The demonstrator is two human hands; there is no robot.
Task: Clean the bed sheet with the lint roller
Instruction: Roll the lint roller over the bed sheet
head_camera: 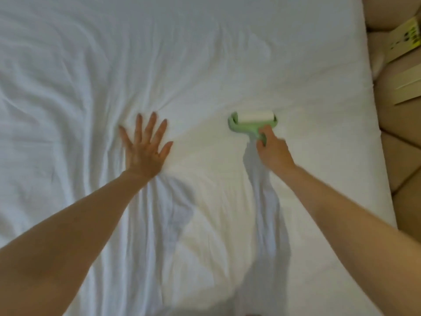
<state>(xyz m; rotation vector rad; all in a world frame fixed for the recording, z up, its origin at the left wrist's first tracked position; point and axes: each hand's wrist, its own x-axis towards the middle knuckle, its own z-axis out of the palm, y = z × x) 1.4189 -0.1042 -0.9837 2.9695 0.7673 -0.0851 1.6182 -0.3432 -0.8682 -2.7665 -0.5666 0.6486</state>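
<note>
A white, wrinkled bed sheet (193, 65) fills almost the whole view. My right hand (272, 151) grips the green handle of a lint roller (252, 122), whose white roll lies flat on the sheet right of centre. My left hand (144, 144) presses flat on the sheet with fingers spread, about a forearm's length to the left of the roller. Creases fan out around that palm.
The mattress edge (373, 106) runs down the right side. Beyond it stands a tan padded headboard or sofa (401, 137). A yellow-and-white printed card (407, 37) and a pale flat box (410, 87) lie on it at the upper right.
</note>
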